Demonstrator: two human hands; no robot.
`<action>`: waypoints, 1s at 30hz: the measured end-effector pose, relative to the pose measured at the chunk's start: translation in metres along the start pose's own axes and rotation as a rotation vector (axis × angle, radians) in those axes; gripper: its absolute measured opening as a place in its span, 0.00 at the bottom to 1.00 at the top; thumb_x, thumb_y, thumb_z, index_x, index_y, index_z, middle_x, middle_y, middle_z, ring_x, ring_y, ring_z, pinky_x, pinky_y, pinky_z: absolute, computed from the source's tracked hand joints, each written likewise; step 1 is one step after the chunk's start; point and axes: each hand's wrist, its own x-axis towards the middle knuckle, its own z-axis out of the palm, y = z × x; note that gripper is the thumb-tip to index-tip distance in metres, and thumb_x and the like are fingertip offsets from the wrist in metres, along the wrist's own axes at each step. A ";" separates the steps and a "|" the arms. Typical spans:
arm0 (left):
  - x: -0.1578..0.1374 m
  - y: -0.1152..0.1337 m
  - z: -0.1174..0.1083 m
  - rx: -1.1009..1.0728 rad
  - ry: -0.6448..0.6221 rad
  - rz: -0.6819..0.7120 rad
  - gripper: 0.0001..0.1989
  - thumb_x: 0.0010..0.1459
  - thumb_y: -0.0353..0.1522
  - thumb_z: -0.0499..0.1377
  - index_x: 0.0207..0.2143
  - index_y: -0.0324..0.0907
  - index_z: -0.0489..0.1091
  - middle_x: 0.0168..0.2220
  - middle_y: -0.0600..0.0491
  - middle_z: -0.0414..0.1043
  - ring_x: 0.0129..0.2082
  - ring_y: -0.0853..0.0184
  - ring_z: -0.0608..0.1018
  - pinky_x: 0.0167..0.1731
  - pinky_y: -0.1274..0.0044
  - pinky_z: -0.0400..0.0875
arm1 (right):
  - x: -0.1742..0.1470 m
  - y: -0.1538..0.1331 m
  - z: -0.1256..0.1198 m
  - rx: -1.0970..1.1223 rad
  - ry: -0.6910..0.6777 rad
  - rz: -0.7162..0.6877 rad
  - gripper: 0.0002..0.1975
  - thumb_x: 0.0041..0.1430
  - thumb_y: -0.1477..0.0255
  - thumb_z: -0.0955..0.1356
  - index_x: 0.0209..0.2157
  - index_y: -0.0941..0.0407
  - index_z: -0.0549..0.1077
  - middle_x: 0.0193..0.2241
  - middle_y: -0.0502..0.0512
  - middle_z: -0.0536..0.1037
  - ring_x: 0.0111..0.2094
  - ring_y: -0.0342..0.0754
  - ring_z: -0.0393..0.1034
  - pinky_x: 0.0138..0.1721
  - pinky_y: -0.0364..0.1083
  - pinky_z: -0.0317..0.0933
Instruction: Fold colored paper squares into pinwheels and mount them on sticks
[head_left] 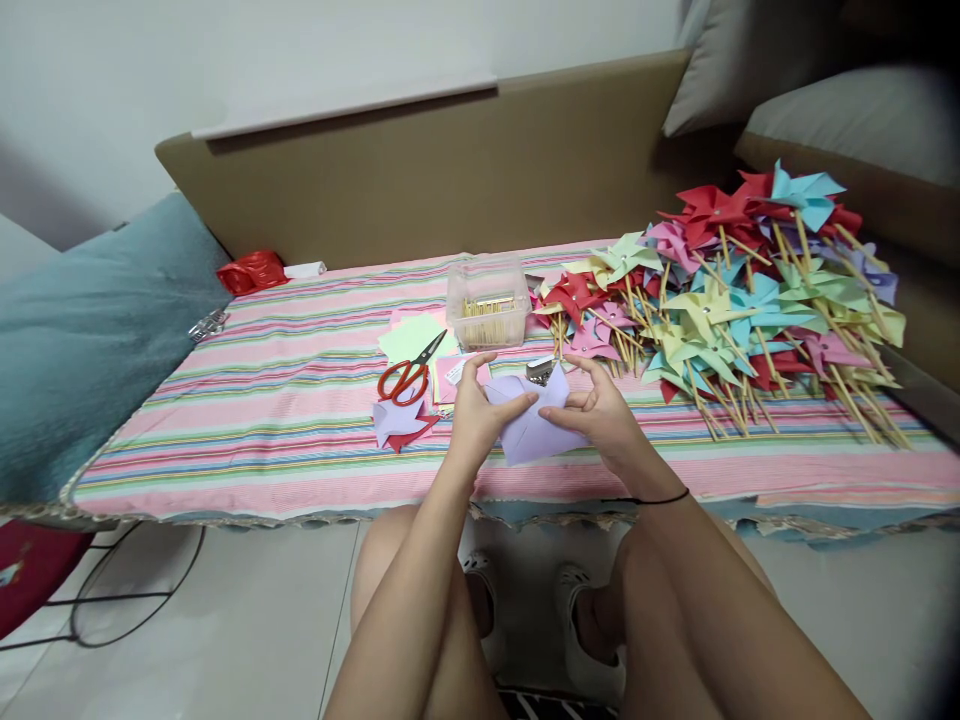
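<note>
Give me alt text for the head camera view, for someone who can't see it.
A person's left hand and right hand hold lavender paper above a pink striped cloth. Red-handled scissors and a clear box of thin sticks sit nearby; many colorful paper pinwheels lie heaped at right.

Wall (337, 50): plain, pale, shaded toward left. Brown backrest (450, 170) in front of it. Pink striped cloth (187, 410) across seating; blue fabric (97, 330) over raised left end. Grey cushions (870, 125), upper right. Floor (247, 620): pale tiles. Red-topped stool (41, 570), lower left. Lighting soft.
</note>
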 end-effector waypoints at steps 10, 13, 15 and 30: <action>0.000 0.002 0.002 -0.059 -0.081 -0.068 0.39 0.34 0.33 0.71 0.51 0.40 0.61 0.35 0.50 0.72 0.35 0.62 0.75 0.38 0.72 0.67 | 0.000 0.000 0.000 0.039 0.018 0.041 0.47 0.29 0.70 0.78 0.53 0.52 0.57 0.24 0.51 0.81 0.25 0.51 0.76 0.29 0.48 0.68; 0.002 -0.004 0.002 -0.060 -0.086 -0.112 0.40 0.32 0.34 0.72 0.51 0.41 0.63 0.36 0.50 0.72 0.32 0.63 0.75 0.35 0.71 0.69 | 0.000 -0.001 0.001 0.026 0.019 0.033 0.45 0.30 0.71 0.78 0.51 0.51 0.57 0.23 0.50 0.80 0.24 0.51 0.75 0.28 0.48 0.68; 0.003 -0.007 0.000 -0.038 -0.070 -0.093 0.40 0.32 0.35 0.72 0.50 0.40 0.65 0.41 0.47 0.72 0.36 0.61 0.75 0.38 0.69 0.69 | 0.000 -0.001 0.001 0.022 0.019 0.034 0.45 0.30 0.70 0.78 0.51 0.51 0.57 0.23 0.50 0.80 0.24 0.51 0.75 0.28 0.48 0.68; 0.006 -0.010 -0.003 0.024 -0.061 -0.012 0.41 0.34 0.37 0.72 0.53 0.38 0.65 0.54 0.40 0.66 0.52 0.54 0.71 0.50 0.68 0.65 | -0.001 -0.002 0.000 0.001 0.023 0.044 0.51 0.31 0.68 0.79 0.57 0.52 0.53 0.26 0.53 0.81 0.27 0.54 0.77 0.31 0.51 0.70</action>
